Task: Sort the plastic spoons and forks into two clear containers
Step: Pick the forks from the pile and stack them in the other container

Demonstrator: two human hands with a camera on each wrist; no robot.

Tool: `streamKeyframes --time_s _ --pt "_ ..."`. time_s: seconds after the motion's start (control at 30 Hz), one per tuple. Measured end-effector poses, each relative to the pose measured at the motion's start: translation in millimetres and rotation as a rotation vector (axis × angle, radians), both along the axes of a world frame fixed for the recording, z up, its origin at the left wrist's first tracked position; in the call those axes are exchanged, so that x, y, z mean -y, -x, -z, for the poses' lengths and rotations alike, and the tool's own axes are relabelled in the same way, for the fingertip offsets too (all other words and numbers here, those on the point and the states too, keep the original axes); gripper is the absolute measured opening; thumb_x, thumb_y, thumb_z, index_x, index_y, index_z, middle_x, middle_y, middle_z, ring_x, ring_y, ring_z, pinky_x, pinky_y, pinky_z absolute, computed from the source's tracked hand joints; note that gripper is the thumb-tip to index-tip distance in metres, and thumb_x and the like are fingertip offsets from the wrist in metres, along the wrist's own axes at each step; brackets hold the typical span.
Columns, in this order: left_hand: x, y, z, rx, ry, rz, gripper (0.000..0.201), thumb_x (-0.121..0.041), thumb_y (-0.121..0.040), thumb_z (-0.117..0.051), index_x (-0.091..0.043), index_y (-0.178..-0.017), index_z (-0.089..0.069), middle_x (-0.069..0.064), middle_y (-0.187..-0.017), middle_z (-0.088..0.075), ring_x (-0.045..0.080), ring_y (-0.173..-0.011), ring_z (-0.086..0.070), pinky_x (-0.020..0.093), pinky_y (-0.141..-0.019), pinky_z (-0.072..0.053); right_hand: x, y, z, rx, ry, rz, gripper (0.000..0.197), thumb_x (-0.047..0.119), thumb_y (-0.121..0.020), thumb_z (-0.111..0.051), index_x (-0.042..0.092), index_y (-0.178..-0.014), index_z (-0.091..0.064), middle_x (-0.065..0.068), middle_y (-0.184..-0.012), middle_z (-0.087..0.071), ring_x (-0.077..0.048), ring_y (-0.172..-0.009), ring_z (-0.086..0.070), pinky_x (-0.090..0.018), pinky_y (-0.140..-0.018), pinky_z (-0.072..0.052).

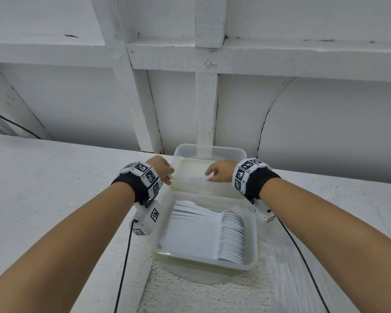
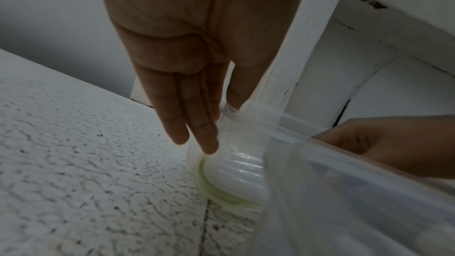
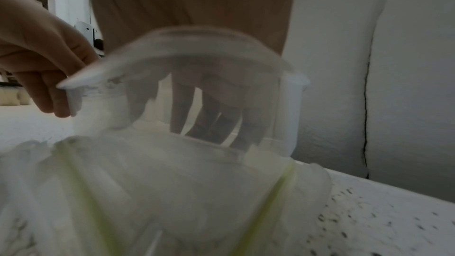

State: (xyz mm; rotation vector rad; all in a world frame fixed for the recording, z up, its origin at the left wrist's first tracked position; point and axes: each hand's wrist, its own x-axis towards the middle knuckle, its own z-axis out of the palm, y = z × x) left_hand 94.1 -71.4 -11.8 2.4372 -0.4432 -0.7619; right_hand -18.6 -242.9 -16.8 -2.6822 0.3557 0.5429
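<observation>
The far tub sits on the counter against the wall, touching the near tub of stacked spoons. My left hand pinches its left rim; my right hand reaches inside, fingers loosely spread, holding nothing I can make out. Bare counter lies either side.

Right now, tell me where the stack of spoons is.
In the head view, the spoons lie stacked along the right side of the near container, just below the far container.
</observation>
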Motion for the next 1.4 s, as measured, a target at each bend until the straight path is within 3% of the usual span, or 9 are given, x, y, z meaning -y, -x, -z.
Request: streamKeyframes --time_s 0.17,0.37,0.6,0.73,0.93,1.03,1.17,1.33,1.4 --pt "0.0 1.8 -0.8 -0.024 0.036 -0.024 0.013 -0.013 -0.094 -0.050 -0.004 -0.094 -0.060 0.008 -0.074 -0.066 0.013 -0.061 -0.062 0.024 -0.059 -0.050 1.0 -2.6 1.9 -0.030 -0.030 -0.026 0.029 0.015 -0.088 -0.060 0.013 -0.117 -0.061 -0.010 -0.118 -0.063 -0.016 -0.090 -0.051 -0.022 -0.079 -0.039" --pt "0.0 1.4 2.9 -0.052 0.087 -0.080 0.017 -0.012 -0.093 -0.052 -0.008 -0.078 -0.058 0.004 -0.056 -0.065 0.013 -0.053 -0.064 0.032 -0.068 -0.055 0.7 -2.1 3.6 0.036 -0.121 0.033 0.031 0.034 -0.094 -0.050 0.011 -0.113 -0.061 -0.003 -0.102 -0.058 -0.017 -0.092 -0.053 -0.020 -0.065 -0.037" --pt "-0.3 4.0 0.3 -0.058 0.089 -0.083 0.015 -0.011 -0.093 -0.052 -0.009 -0.079 -0.057 0.004 -0.055 -0.064 0.016 -0.058 -0.064 0.031 -0.067 -0.054 1.0 0.4 4.9 0.057 -0.107 -0.035 0.019 0.011 -0.088 -0.055 0.006 -0.103 -0.067 0.003 -0.090 -0.056 -0.009 -0.073 -0.049 -0.012 -0.056 -0.034" --pt "-0.7 4.6 -0.1 -0.056 0.081 -0.082 0.017 -0.012 -0.093 -0.052 -0.009 -0.077 -0.056 -0.003 -0.040 -0.060 0.017 -0.058 -0.064 0.030 -0.065 -0.054 4.1 -1.4 7.0 0.019 -0.108 -0.013 0.018 0.020 -0.085 -0.065 0.007 -0.096 -0.071 0.001 -0.084 -0.060 -0.014 -0.079 -0.051 -0.021 -0.065 -0.040" --pt "-1.0 6.6 -1.3 -0.053 0.075 -0.062 0.016 -0.012 -0.094 -0.051 -0.008 -0.078 -0.055 0.008 -0.066 -0.063 0.017 -0.062 -0.063 0.030 -0.067 -0.053 0.6 -1.2 10.5 0.030 -0.030 -0.035 0.026 0.018 -0.081 -0.069 0.011 -0.106 -0.063 0.002 -0.091 -0.053 -0.016 -0.085 -0.048 -0.023 -0.068 -0.038" --pt "-0.8 4.9 -0.4 -0.047 0.070 -0.058 0.016 -0.012 -0.093 -0.052 -0.008 -0.079 -0.057 0.000 -0.050 -0.064 0.021 -0.066 -0.064 0.033 -0.072 -0.054 -0.8 -1.1 13.3 0.058 -0.064 -0.006 0.040 0.021 -0.083 -0.069 0.014 -0.120 -0.055 -0.005 -0.100 -0.058 -0.017 -0.089 -0.050 -0.023 -0.078 -0.037" --pt "-1.6 5.0 -1.3 -0.049 0.063 -0.052 0.016 -0.012 -0.093 -0.052 -0.009 -0.078 -0.057 -0.003 -0.041 -0.061 0.018 -0.064 -0.064 0.032 -0.073 -0.054 -0.3 -0.4 13.7 0.067 -0.140 0.029 0.030 0.024 -0.093 -0.054 0.004 -0.111 -0.067 -0.007 -0.119 -0.065 -0.022 -0.109 -0.059 -0.029 -0.096 -0.043" --pt "-2.1 5.0 -1.6 -0.052 0.075 -0.057 0.011 -0.012 -0.094 -0.052 -0.005 -0.090 -0.060 -0.001 -0.046 -0.063 0.014 -0.059 -0.064 0.029 -0.069 -0.054 -4.5 0.7 12.8 0.032 -0.127 0.094 0.044 0.026 -0.094 -0.050 -0.016 -0.104 -0.058 -0.023 -0.087 -0.061 -0.037 -0.079 -0.054 -0.037 -0.072 -0.042" --pt "-3.3 6.7 -2.3 -0.043 0.082 -0.055 0.014 -0.013 -0.094 -0.051 -0.003 -0.097 -0.061 0.005 -0.064 -0.067 0.009 -0.050 -0.063 0.027 -0.063 -0.053 -5.1 0.6 11.6 0.041 -0.106 0.110 0.046 0.028 -0.096 -0.047 -0.016 -0.104 -0.057 -0.026 -0.097 -0.062 -0.038 -0.090 -0.057 -0.037 -0.081 -0.045"
